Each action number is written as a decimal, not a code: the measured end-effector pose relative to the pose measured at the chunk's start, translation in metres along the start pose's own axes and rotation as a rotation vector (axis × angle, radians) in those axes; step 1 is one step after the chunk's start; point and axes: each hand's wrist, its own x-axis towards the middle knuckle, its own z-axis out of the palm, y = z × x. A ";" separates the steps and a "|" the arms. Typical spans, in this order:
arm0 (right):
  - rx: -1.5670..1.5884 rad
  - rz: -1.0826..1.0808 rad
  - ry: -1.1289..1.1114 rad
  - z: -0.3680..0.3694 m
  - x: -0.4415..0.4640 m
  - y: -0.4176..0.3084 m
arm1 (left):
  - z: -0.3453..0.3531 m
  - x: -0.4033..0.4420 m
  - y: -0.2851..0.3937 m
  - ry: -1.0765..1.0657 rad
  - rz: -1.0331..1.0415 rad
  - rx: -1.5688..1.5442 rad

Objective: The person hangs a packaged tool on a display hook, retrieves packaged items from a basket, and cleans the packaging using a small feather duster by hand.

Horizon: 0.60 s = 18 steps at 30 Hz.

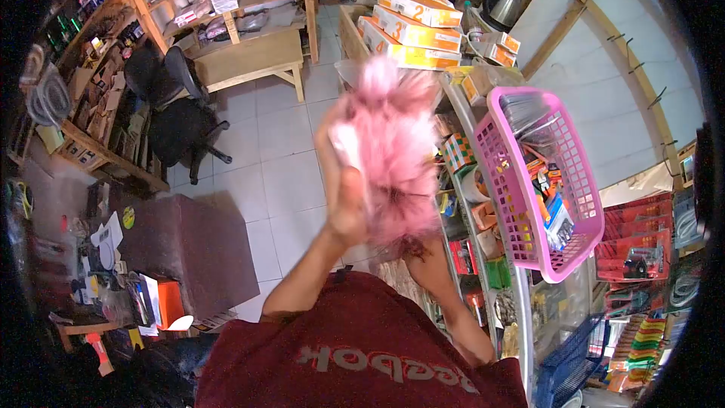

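A pink fluffy thing, like a feather duster, hangs in front of me, smeared by motion. My left hand is closed at its left side, with the thumb in front and the fingers reaching up along it. Between thumb and fluff shows a whitish patch that I cannot make out. My right forearm rises from the lower right to the bottom of the fluff, which hides the right hand and its fingers.
To the right, a pink basket with small packets stands on a shelf unit. Orange-and-white boxes are stacked ahead. A wooden table and a black swivel chair stand ahead left, a brown cabinet at near left.
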 end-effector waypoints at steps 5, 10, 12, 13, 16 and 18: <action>-0.148 -0.021 0.051 0.001 -0.022 -0.025 | 0.014 0.017 0.016 -0.094 0.202 -0.018; 0.010 0.253 -0.075 -0.015 -0.014 -0.041 | -0.001 -0.002 -0.021 -0.140 0.149 0.185; -0.059 0.104 -0.091 -0.006 -0.033 -0.030 | -0.024 0.013 -0.025 -0.345 0.437 0.523; -0.094 0.033 -0.096 -0.003 -0.037 -0.025 | -0.023 0.016 -0.023 -0.327 0.456 0.494; -0.118 0.101 -0.101 -0.015 -0.028 -0.028 | 0.033 0.021 0.042 -0.026 0.234 0.031; -0.070 0.118 -0.055 -0.014 -0.032 -0.030 | 0.022 0.010 0.020 0.110 0.164 0.059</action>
